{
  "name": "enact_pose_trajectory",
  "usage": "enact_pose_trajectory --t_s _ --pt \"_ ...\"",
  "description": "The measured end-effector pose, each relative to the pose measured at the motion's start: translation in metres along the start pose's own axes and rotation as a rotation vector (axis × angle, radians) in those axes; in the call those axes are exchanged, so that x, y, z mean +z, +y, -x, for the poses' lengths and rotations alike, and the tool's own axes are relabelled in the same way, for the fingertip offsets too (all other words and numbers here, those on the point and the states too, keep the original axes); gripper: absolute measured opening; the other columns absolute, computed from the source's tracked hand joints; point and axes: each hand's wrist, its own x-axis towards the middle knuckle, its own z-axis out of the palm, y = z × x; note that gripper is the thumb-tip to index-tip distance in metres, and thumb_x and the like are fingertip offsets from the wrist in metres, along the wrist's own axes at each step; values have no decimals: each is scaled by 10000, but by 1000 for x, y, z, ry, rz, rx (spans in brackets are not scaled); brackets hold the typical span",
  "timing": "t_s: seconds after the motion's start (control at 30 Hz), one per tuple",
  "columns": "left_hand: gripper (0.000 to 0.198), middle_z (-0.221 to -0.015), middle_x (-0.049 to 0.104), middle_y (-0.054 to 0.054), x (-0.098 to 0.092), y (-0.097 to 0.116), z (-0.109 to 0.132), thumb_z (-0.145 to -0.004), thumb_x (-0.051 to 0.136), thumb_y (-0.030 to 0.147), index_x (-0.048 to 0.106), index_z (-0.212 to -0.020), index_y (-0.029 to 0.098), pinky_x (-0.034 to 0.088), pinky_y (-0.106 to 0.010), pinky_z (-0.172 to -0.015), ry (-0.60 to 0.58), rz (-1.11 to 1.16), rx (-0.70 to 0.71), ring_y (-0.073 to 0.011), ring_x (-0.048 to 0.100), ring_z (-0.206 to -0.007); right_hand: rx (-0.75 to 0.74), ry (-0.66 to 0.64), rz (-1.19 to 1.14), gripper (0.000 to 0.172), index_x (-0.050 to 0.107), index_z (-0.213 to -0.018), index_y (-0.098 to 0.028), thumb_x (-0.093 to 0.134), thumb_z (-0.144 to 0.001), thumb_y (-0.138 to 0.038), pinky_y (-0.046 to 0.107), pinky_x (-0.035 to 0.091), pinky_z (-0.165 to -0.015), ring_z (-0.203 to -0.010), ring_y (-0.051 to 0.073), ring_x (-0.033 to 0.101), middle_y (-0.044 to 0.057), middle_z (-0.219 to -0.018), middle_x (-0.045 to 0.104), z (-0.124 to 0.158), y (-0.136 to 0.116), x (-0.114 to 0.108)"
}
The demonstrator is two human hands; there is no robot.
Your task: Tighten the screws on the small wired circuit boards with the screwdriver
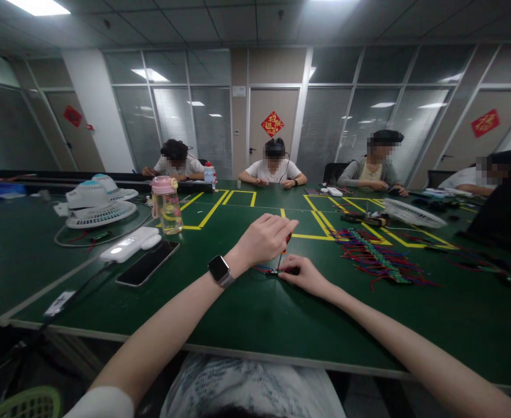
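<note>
My left hand, with a watch on its wrist, is closed around the handle of a screwdriver. The handle shows red and dark, and its thin shaft points down at a small dark circuit board. Red and blue wires run from the board's left side. My right hand rests on the table, its thumb and fingers pinching the board's right end. Whether the screwdriver tip touches a screw is too small to tell. To the right lies a row of green circuit boards with many red and blue wires.
A phone, a white power bank with a cable and a pink-lidded bottle stand left. White fans lie beyond. Yellow tape marks the green table. Several people sit across; a fan grille lies right.
</note>
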Motion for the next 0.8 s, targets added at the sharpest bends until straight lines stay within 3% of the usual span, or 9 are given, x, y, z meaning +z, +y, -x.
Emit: enact_pose_trajectory --t_s 0.27,0.43,0.6,0.7,0.8 --pt "335 -959 632 -92 2 -4 -10 -923 356 209 498 -1197 77 449 -337 -814 18 -180 299 -189 571 -871 -12 -11 5 126 740 -829 -166 642 -765 -210 271 474 -655 -698 155 591 44 -782 665 -1 0 0" --pt "293 -939 640 -87 6 -2 -4 -932 353 251 531 -1124 120 455 -347 -805 20 -128 227 -188 579 -857 -2 -3 12 121 740 -825 -161 650 -759 -209 274 472 -662 -688 153 585 39 -764 658 0 -1 0" --pt "313 -1175 593 -129 7 -1 -3 -943 326 198 483 -1201 115 431 -371 -930 49 -32 121 -209 546 -1090 -8 -5 9 111 734 -810 -176 649 -765 -233 285 480 -688 -738 162 592 43 -807 637 0 -2 -1" --pt "322 -1080 626 -111 6 -1 -4 -952 345 240 464 -1224 117 446 -357 -882 28 -32 102 -199 583 -991 -13 -8 12 117 732 -808 -172 646 -772 -242 283 476 -684 -730 158 585 43 -800 628 0 -2 -1" --pt "305 -929 644 -86 6 -1 -5 -946 379 328 520 -1127 127 450 -352 -825 16 -56 98 -198 591 -890 -10 -2 8 126 732 -816 -164 647 -772 -246 275 465 -656 -698 150 575 41 -781 625 0 -1 -1"
